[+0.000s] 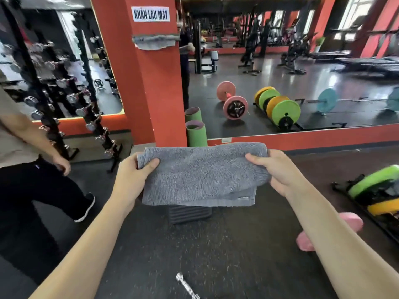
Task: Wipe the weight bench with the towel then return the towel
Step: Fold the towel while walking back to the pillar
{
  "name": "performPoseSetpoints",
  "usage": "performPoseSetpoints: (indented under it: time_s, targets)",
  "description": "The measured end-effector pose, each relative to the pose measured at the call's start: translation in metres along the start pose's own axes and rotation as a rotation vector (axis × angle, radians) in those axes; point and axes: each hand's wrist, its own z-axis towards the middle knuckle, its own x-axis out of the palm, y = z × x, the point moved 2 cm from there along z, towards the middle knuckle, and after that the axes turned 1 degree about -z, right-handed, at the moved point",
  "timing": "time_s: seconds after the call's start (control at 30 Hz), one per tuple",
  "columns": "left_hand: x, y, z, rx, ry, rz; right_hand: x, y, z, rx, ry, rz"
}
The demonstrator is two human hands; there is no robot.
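Note:
A grey towel [200, 174], folded over, hangs stretched between my two hands in front of me. My left hand [131, 178] pinches its left edge with the thumb on top, and my right hand [278, 171] grips its right edge. Straight ahead stands a red pillar [155, 87] with a white sign [150, 14] and, below it, a rail with another grey towel [155, 41] draped over it. No weight bench is close by; one shows only in the wall mirror [212, 59].
Another person [32, 169] stands at the left, next to a dumbbell rack [92, 117]. Two rolled green mats [195, 132] lean by the pillar. A dark ribbed block [190, 213] lies under the towel. Pink dumbbell [349, 223] and coloured plates [375, 190] sit right.

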Motion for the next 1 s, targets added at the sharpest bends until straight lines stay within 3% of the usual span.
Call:
performPoseSetpoints:
  time_s: [0.43, 0.77, 1.0]
  targets:
    - [-0.003, 0.009, 0.287, 0.046, -0.186, 0.0, 0.102, 0.06, 0.32, -0.05, 0.127, 0.005]
    - [-0.025, 0.0, 0.567, 0.114, -0.118, -0.1, 0.196, 0.122, 0.54, -0.195, 0.049, -0.002]
    - [-0.042, -0.068, 0.783, 0.229, -0.042, -0.16, 0.265, 0.225, 0.708, -0.255, -0.069, -0.026]
